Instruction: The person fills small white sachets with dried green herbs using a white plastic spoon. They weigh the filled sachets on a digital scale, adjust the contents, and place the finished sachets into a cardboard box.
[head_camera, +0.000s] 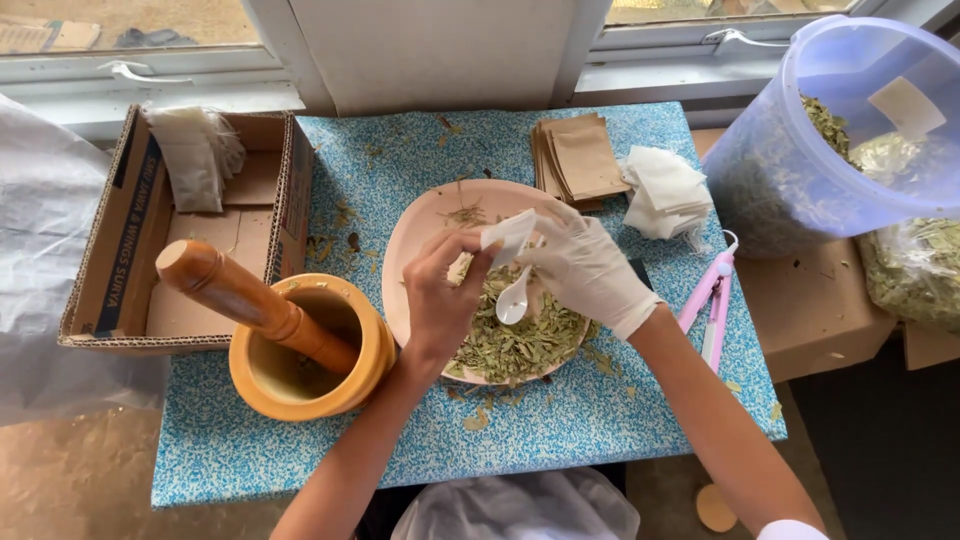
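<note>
Pinching a small white paper bag between them, the bare left hand and the gloved right hand meet above a pink plate of dried green leaves. The right hand's grip also closes on a white plastic spoon, its bowl hanging over the leaves. Left of the plate stands a wooden mortar with its pestle leaning inside, on the blue speckled surface.

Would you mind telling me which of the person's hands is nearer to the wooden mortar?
Left. The bare left hand is over the pink plate, just right of the wooden mortar. The gloved right hand lies farther right, beyond the white spoon.
</note>
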